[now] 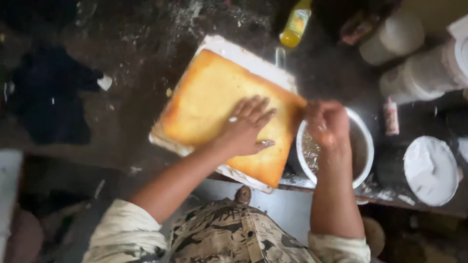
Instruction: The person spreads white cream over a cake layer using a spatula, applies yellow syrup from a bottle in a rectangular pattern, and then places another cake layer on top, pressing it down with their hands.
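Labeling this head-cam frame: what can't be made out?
- Right hand: motion-blurred over the metal bowl; its grip and anything held are unreadable.
- Bowl contents: blurred, partly hidden by that hand.
- Board under the yellow cake: mostly covered by the cake.
- Left hand: palm flat on cake, underside hidden.
- Yellow bottle: cut off by the top edge.

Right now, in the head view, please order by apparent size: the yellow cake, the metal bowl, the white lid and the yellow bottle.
1. yellow cake
2. metal bowl
3. white lid, close to the bowl in apparent size, so this ranking is unsure
4. yellow bottle, partly cut off by the top edge
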